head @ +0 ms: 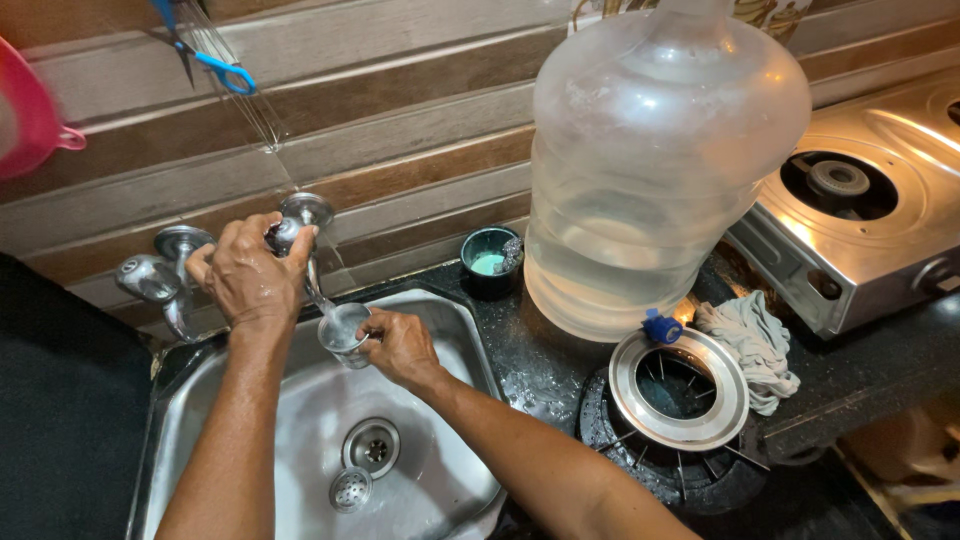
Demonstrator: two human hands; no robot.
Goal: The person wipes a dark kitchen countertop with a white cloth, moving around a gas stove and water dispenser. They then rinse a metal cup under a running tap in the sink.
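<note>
The tap handle (285, 235) is mostly hidden by the gripping left hand (250, 275); a shiny steel cup (343, 333) is clasped by the right hand (400, 345).

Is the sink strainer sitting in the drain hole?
No: the strainer lies loose on the sink floor beside the open drain.

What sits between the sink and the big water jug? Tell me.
In the head view, a small dark cup holding something pale green and a scrubber stands on the wet black counter between the sink and the water jug.
</note>
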